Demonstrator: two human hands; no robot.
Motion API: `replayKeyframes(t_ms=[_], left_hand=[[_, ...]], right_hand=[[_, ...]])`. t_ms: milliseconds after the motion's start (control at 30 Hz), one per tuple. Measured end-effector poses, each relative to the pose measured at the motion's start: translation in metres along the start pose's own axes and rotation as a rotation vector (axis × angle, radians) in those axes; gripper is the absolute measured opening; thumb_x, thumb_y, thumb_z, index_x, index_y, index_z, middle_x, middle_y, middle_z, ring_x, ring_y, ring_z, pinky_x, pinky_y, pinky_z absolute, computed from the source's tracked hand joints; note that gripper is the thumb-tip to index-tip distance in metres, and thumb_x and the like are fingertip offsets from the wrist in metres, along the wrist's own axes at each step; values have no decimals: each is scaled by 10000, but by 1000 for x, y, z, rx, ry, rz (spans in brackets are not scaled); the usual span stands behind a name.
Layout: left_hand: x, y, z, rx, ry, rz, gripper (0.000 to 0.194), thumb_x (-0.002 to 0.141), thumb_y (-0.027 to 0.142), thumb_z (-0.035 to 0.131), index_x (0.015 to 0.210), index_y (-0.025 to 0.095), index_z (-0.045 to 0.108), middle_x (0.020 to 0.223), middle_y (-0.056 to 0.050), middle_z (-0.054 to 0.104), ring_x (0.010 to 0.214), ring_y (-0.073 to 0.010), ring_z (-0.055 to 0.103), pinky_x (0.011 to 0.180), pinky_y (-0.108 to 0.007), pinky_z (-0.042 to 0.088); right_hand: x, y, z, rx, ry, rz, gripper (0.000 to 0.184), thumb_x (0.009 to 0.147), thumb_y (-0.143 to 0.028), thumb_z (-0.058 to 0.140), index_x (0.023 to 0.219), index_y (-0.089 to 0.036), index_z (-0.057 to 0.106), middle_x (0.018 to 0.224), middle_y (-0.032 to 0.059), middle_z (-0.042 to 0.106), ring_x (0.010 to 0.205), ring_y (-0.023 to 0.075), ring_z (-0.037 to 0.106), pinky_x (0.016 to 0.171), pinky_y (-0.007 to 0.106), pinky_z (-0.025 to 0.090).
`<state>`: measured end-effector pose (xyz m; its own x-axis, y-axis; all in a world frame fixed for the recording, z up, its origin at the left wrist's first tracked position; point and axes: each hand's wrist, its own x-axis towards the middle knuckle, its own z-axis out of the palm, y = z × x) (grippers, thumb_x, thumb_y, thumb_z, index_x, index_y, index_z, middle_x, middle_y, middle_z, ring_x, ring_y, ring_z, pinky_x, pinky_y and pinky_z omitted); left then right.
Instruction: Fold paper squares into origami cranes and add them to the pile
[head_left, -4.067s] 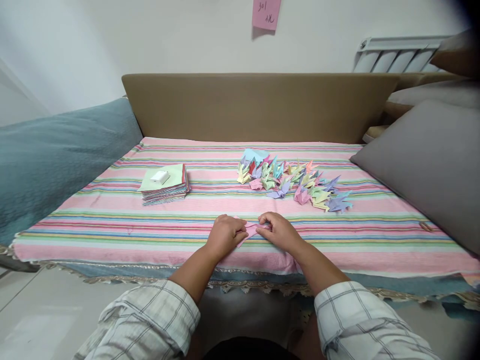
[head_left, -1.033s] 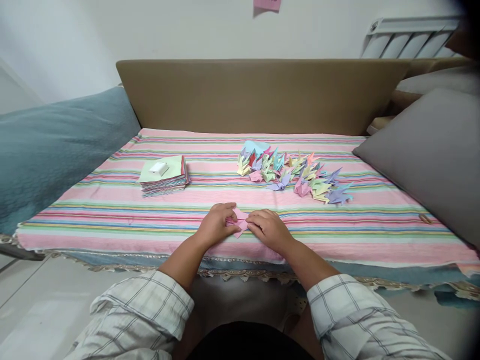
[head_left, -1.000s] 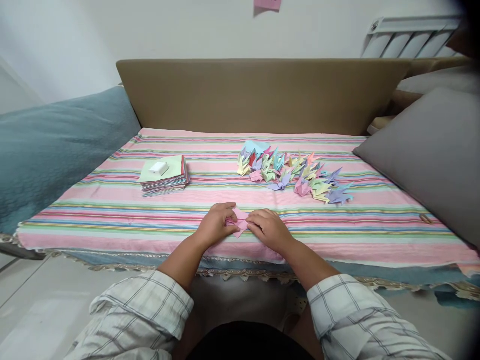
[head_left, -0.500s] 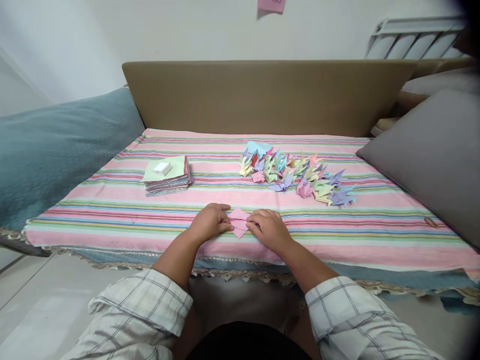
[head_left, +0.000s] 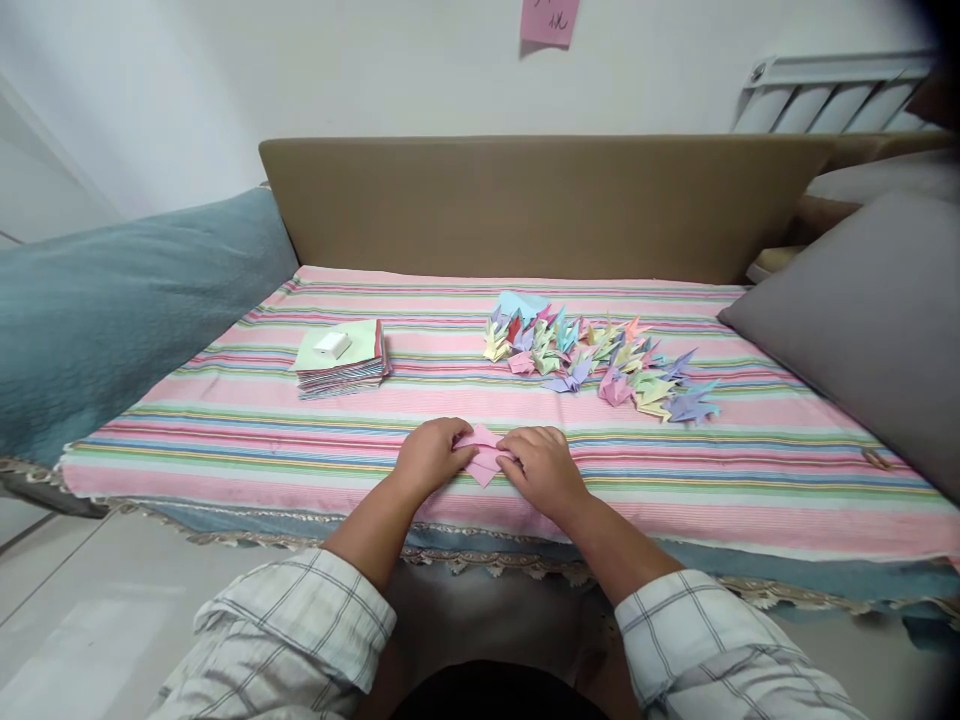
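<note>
Paper (head_left: 486,462): pink, folded, 2 pointed corners exposed, fold lines running across the middle, side ends covered. Location: near the front edge of the cloth (head_left: 247,470), about mid-length. Left hand (head_left: 429,455) and right hand (head_left: 546,468) each pinch 1 end

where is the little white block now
At left in the head view, the little white block sits atop the paper stack, beyond and left of the left hand.

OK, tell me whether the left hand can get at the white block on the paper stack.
Probably yes, if it lets go of the pink paper: the left hand is busy there, but the white block lies uncovered on the paper stack, with only striped cloth between.
</note>
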<state>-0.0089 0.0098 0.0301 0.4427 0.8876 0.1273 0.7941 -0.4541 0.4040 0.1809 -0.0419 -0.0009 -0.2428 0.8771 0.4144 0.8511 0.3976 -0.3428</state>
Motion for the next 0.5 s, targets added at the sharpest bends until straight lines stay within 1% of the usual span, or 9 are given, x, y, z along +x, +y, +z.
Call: replayKeyframes(t_ms=[133, 200, 267, 367, 500], left_hand=[[1, -1, 1, -11, -6, 1, 134, 767, 307, 587, 787, 207, 675, 772, -19, 664, 720, -172, 592, 600, -258, 386], [2, -1, 2, -14, -2, -6, 116, 765, 286, 591, 775, 206, 675, 771, -19, 667, 721, -175, 597, 607, -260, 398], [1, -2, 3, -20, 6, -8, 112, 761, 270, 603, 822, 209, 673, 810, -20, 678, 748, -181, 605, 634, -265, 414], [1, -4, 5, -15, 8, -5, 156, 762, 270, 615, 898, 213, 665, 855, -25, 687, 771, -189, 612, 664, -272, 427], [1, -4, 7, 14, 17, 25, 162, 774, 262, 598, 917, 218, 660, 870, -28, 686, 789, -195, 613, 683, -279, 427]], right_hand=[[0, -2, 1, -4, 13, -20, 206, 859, -292, 546, 1036, -227, 630, 1032, 56, 649, 958, 214, 539, 870, 370, 314], [0, -2, 1, -12, 7, -20, 211, 859, -288, 545, 1044, -230, 628, 1044, 58, 645, 961, 216, 536, 872, 374, 313], [0, -3, 1, -21, -4, -19, 200, 861, -284, 541, 1032, -234, 633, 1045, 56, 644, 958, 215, 534, 873, 376, 312], [0, -3, 1, -29, -13, -18, 193, 865, -283, 536, 1024, -237, 636, 1049, 51, 643, 962, 215, 530, 877, 377, 306], [0, -3, 2, -47, -11, -28, 209, 874, -282, 523, 1048, -237, 630, 1092, 51, 637, 985, 218, 518, 891, 384, 296]])
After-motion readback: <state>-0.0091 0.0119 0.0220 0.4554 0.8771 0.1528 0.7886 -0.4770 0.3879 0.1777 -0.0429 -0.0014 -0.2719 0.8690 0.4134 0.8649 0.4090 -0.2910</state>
